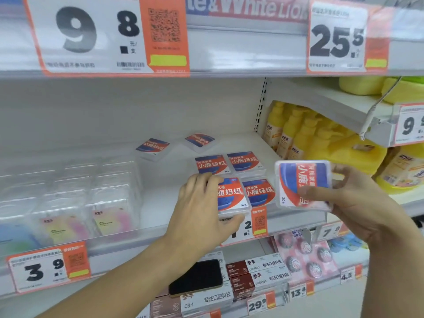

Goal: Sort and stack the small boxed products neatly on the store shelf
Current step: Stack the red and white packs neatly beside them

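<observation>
Small clear boxes with red-and-blue labels lie on the white shelf point(160, 203). My left hand point(202, 207) grips the front-left box point(232, 195) at the shelf's front edge, thumb under it and fingers on top. Beside it sits a front-right box point(259, 191), and two more boxes point(212, 164) point(245, 160) lie in the row behind. Farther back, two loose boxes point(152, 146) point(199, 140) lie askew. My right hand point(348, 203) holds another box point(302, 184) in the air to the right of the group, label facing me and turned sideways.
Clear plastic packs point(96, 198) fill the shelf's left side. Yellow bottles point(296, 134) stand in the bay to the right. Price tags point(48, 267) line the shelf edges. Below are brown and white boxes point(252, 276) and a black phone-like slab point(197, 276).
</observation>
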A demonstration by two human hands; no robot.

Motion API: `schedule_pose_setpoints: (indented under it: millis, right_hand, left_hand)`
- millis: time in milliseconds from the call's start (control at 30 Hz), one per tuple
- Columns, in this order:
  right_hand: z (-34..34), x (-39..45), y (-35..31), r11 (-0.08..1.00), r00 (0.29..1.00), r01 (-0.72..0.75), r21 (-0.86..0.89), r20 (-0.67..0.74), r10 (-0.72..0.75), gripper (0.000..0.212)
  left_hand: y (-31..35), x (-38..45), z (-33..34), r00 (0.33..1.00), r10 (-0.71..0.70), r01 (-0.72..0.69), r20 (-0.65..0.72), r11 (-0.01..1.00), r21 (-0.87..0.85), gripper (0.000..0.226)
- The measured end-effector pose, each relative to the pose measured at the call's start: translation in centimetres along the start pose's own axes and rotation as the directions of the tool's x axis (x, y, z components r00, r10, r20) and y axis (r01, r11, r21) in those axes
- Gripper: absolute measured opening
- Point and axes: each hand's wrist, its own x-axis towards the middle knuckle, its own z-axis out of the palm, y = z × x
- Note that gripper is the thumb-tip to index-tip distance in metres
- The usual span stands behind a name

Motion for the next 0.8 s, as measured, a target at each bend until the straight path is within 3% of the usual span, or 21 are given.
schedule_pose_setpoints:
  millis: [67,167,267,333,367,433,500,633,733,800]
  right_hand:
    - [0.5,0.3,0.3,1.000,1.000,-0.008,-0.018,-0.013,0.008,0.099]
    - [1.3,0.9,0.6,1.000,1.000,0.020,-0.006,-0.001,-0.020,0.046]
    - [1.8,1.5,1.2,0.994,0.998,0.032,-0.104,0.059,-0.026,0.029]
    - [2.2,1.8,1.7,0.987,0.995,0.033,-0.160,0.100,-0.017,0.036]
    - [2.6,2.0,1.9,0.986,0.996,0.026,-0.164,0.091,-0.011,0.050]
    - [3.5,2.5,2.1,0.988,1.000,0.026,-0.153,-0.001,-0.026,0.087]
    - [4.5,2.8,2.0,0.974,0.991,0.080,-0.210,-0.092,-0.101,0.104]
    - [5.5,2.7,1.6,0.890,0.975,0.196,-0.411,-0.019,-0.223,0.081]
    - [4.8,2.3,1.3,0.811,0.977,0.193,-0.552,0.187,-0.105,0.069]
    - [4.2,2.3,1.5,0.813,0.971,0.159,-0.560,0.237,-0.027,0.073]
  left_hand:
    - [-0.1,-0.1,0.0,0.999,0.043,-0.042,-0.029,0.998,0.047,0.070]
    - [-0.3,-0.2,0.0,0.999,0.048,-0.046,-0.025,0.997,0.064,0.067]
    - [-0.3,-0.2,0.0,1.000,0.029,-0.029,-0.009,0.999,0.043,0.068]
    - [-0.4,-0.1,0.1,1.000,0.003,-0.003,0.021,1.000,0.025,0.068]
    - [-0.4,0.0,0.1,0.999,-0.017,0.016,0.042,1.000,0.011,0.068]
    - [-0.4,0.1,0.1,0.996,-0.051,0.053,0.068,0.998,-0.022,0.070]
    - [-0.4,0.3,0.1,0.994,-0.072,0.076,0.077,0.996,-0.051,0.075]
    - [-0.3,0.3,0.2,0.995,-0.065,0.069,0.078,0.996,-0.052,0.077]
    - [-0.4,0.3,0.0,0.993,-0.068,0.074,0.097,0.996,-0.056,0.077]
    - [-0.5,0.4,-0.2,0.991,-0.078,0.086,0.113,0.994,-0.067,0.076]
